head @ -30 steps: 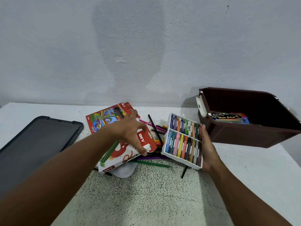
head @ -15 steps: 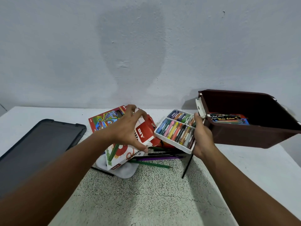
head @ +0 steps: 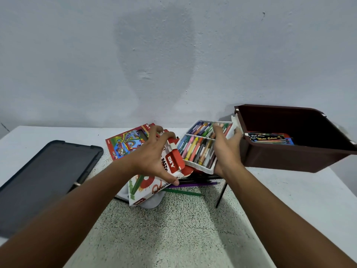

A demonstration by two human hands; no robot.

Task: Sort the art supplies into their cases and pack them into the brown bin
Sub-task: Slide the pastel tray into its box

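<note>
1. Left hand [head: 152, 157] grips the pastel box [head: 154, 182], open end toward the bin [head: 289, 157].
2. Right hand [head: 226, 149] is clamped on the crayon tray [head: 197, 149], raised off the worktop [head: 173, 229] just left of the bin.
3. Advice: keep the tray level, line its near edge with the box mouth, and slide it in slowly so no crayon spills.
4. Loose pencils [head: 191, 184] lie left of the bin, under the tray.

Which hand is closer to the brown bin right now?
Right. The right hand, gripping the white crayon tray, sits right beside the brown bin. The left hand holds the oil pastel box, farther left.
</note>
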